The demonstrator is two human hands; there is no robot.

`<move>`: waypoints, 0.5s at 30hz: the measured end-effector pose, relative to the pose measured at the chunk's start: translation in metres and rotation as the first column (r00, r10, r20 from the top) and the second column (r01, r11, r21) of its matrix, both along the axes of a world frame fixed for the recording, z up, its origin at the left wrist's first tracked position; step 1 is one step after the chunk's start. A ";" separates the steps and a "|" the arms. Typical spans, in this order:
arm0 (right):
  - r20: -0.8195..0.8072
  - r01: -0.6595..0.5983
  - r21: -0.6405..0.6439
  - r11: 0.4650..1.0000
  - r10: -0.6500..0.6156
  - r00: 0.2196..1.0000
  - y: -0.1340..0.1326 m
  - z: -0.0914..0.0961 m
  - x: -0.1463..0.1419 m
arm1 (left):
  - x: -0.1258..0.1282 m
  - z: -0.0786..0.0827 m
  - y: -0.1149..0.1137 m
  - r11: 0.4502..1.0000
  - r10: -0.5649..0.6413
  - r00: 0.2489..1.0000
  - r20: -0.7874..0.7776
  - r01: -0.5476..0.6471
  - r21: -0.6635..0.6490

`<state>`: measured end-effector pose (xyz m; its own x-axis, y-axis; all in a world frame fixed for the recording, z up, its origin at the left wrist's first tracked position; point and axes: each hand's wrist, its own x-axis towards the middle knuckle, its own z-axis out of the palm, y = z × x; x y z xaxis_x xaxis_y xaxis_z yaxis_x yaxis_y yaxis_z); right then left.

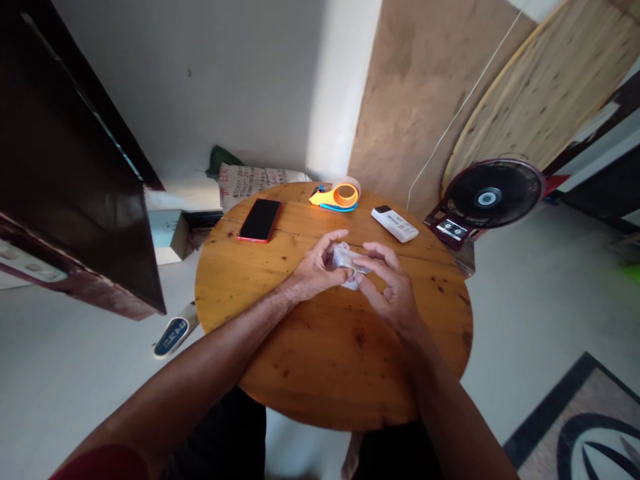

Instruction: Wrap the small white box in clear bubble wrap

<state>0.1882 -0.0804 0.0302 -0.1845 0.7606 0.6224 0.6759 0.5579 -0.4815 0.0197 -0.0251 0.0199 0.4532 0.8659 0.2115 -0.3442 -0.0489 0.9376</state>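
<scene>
Over the middle of a round wooden table [310, 360], both of my hands are on a small whitish, clear-plastic-wrapped packet [344, 256]. My left hand [320, 270] grips its left side, with the thumb along the near edge and the fingers behind. From the right, my right hand [390, 283] pinches the packet between thumb and fingers. What lies inside the wrapping is too blurred to make out, and my fingers hide part of it.
Toward the table's far side lie a red-edged phone [261, 220], an orange tape dispenser [336, 196] and a white remote-like device [395, 223]. A dark round fan [493, 193] stands at the right. Behind the table is a printed sack [260, 179]; a slipper [174, 333] is on the floor.
</scene>
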 end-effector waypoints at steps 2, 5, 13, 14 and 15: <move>0.025 0.005 0.005 1.000 -0.005 1.000 0.000 -0.001 0.000 | -0.001 -0.001 0.001 1.000 -0.001 1.000 -0.009 0.001 0.010; 0.009 -0.009 -0.020 1.000 0.009 1.000 -0.002 0.001 -0.003 | -0.001 -0.002 0.002 1.000 -0.015 1.000 -0.005 0.015 -0.003; -0.298 -0.073 -0.228 0.971 0.002 0.954 -0.004 0.001 -0.006 | 0.001 0.002 0.003 0.984 -0.033 0.997 0.072 0.045 -0.170; -0.334 -0.083 -0.270 0.959 -0.013 0.942 -0.003 0.001 -0.005 | 0.001 0.002 0.003 0.981 -0.038 0.997 0.072 0.051 -0.186; -0.369 -0.089 -0.313 0.945 -0.035 0.929 -0.001 0.001 -0.004 | 0.000 0.002 0.003 0.977 -0.048 0.996 0.069 0.061 -0.202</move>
